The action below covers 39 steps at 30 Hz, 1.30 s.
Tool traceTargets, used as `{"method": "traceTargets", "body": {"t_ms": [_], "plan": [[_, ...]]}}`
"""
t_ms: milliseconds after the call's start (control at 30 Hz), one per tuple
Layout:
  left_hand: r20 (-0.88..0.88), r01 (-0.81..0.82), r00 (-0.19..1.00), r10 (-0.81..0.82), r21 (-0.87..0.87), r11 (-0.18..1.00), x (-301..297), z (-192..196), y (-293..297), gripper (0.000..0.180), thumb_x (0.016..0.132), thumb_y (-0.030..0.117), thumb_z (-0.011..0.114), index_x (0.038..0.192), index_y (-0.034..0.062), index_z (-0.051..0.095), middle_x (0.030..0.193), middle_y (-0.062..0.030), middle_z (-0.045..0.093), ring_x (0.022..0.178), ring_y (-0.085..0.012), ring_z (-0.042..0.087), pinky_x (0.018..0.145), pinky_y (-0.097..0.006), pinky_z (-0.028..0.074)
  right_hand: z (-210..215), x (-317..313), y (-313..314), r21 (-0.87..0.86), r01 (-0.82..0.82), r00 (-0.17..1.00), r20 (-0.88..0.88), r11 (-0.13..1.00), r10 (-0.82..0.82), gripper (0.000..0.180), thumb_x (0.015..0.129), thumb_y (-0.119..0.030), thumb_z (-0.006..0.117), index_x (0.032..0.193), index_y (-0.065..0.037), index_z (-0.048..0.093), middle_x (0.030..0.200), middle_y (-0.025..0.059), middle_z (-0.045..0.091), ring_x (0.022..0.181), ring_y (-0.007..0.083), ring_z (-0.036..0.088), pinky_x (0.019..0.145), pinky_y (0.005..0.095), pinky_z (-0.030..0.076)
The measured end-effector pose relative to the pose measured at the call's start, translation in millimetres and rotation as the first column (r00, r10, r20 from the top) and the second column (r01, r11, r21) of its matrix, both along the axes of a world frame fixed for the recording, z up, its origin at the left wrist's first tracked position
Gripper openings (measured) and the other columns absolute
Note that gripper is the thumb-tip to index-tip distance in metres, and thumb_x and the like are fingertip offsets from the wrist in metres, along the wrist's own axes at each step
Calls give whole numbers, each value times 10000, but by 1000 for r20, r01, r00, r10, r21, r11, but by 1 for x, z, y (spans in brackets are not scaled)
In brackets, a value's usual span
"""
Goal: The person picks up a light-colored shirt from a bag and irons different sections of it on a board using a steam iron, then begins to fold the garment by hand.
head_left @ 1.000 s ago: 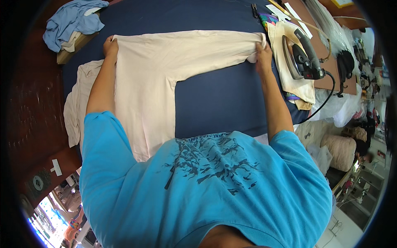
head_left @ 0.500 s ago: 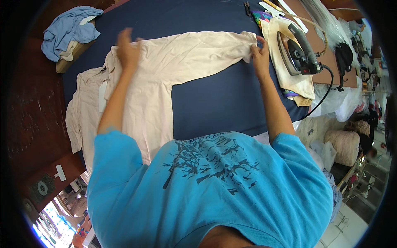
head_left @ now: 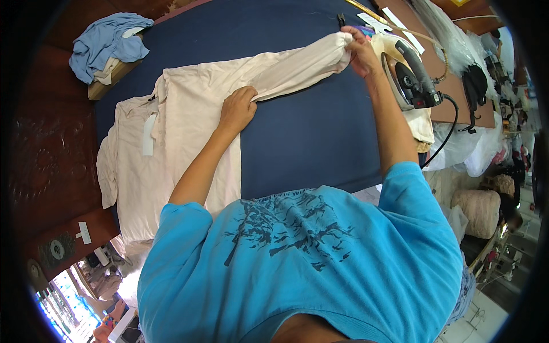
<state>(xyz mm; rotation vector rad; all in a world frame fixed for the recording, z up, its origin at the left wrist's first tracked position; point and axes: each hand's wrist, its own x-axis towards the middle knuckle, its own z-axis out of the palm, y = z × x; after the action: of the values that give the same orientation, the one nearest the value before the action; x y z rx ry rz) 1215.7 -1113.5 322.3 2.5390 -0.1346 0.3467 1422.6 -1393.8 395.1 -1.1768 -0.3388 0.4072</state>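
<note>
A cream long-sleeved shirt point(head_left: 194, 126) lies spread on the dark blue cloth of the table, a white tag at its neck. Its one sleeve stretches out to the right. At the end of that sleeve, my right hand point(head_left: 361, 52) pinches the cuff, which is lifted a little off the cloth. My left hand point(head_left: 238, 110) rests at the underarm, its fingers closed on the fabric by the sleeve's lower edge. Close beside my right forearm stands a steam iron point(head_left: 416, 80), on a pale folded cloth.
Blue garments point(head_left: 108, 46) lie heaped on a wooden box at the far left. Behind the iron are a brown board point(head_left: 477, 111) and clear plastic sheeting point(head_left: 452, 40). The iron's black cord point(head_left: 454, 123) loops down at the right. A small dark tool point(head_left: 341, 20) lies at the far edge.
My left hand has come down from near the collar to the underarm. My right hand has raised the cuff and moved it farther away, so the sleeve now slants upward.
</note>
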Motion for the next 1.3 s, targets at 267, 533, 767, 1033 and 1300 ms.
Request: {"method": "traceTargets", "body": {"t_ms": [267,533,767,1033,1300], "plan": [[11,-54,999,53,144,988,-35,25,-3,180,675,82,540,854,60,534,959,-50,557,936,-236,522,842,-364,381,24,-27,-28,-418,83,947,315,905,59,352,773,22,462,1103,-66,548,906,3,587,847,96,532,796,238,404],[-113,-154,982,148,-42,987,-37,11,8,161,683,63,542,843,61,533,846,-65,585,799,-259,559,751,-364,425,-6,-51,-40,134,168,986,-34,977,-165,560,828,-61,573,1332,-122,338,1232,113,495,1047,172,524,895,320,411],[-149,-253,962,230,-161,954,-34,12,5,147,677,65,553,821,41,533,798,-79,594,780,-258,573,709,-362,442,-64,-70,5,-665,138,990,121,734,-76,518,749,-277,663,1182,-42,507,1068,115,591,969,180,561,779,295,436],[14,-265,963,270,-144,954,-41,-8,2,138,664,63,563,799,68,536,801,-48,586,781,-243,558,741,-357,420,-39,-73,42,-726,643,700,686,243,198,271,700,-267,646,853,-45,625,804,141,641,776,317,614,672,392,468],[11,-270,962,273,-110,957,-41,-11,2,140,655,70,567,792,67,538,827,-39,582,800,-241,544,755,-362,413,-53,-12,6,-555,267,961,95,788,-259,167,780,-180,618,914,-82,640,745,1,600,703,119,559,669,312,442]]}}
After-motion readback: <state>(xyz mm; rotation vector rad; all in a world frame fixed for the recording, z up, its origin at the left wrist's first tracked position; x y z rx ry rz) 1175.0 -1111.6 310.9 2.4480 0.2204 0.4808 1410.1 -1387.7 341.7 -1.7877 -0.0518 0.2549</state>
